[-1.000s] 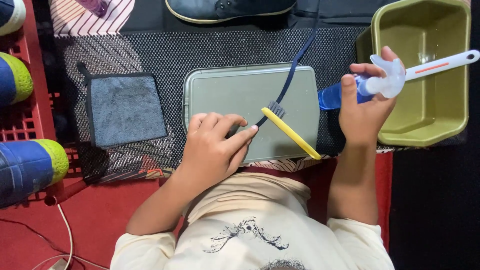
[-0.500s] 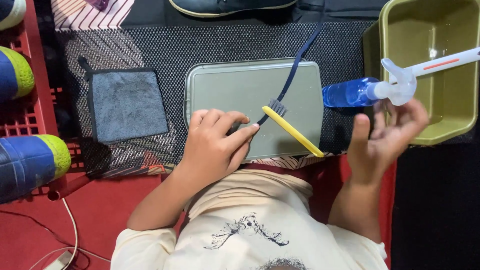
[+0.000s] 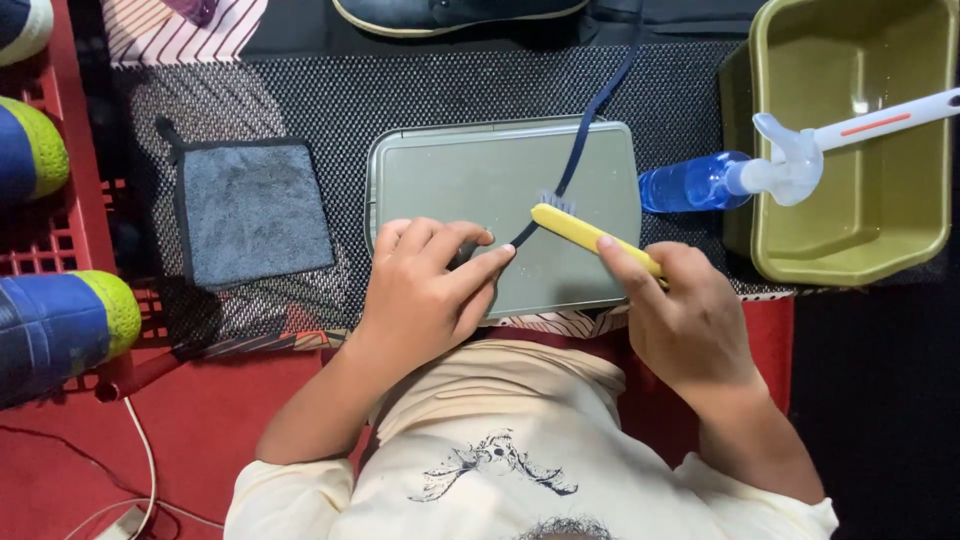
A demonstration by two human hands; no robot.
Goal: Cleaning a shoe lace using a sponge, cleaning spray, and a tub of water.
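Yellow toothbrush (image 3: 590, 235) (bristles down) sat pinched in your right hand (image 3: 690, 325); your left hand (image 3: 425, 290) pressed the dark lace (image 3: 585, 135) onto the tray's (image 3: 450, 170) near edge.

A black woven mesh mat (image 3: 420, 90) spreads over the red floor covering (image 3: 200, 440). On the mat lie a flat grey-green rectangular tray (image 3: 470, 180), a dark grey square cloth (image 3: 255, 212), a blue spray bottle (image 3: 700, 183) and an olive plastic tub (image 3: 770, 150).

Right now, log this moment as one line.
left hand: pins dark blue shoelace on grey-green tray | right hand: grips yellow-handled toothbrush, bristles on lace
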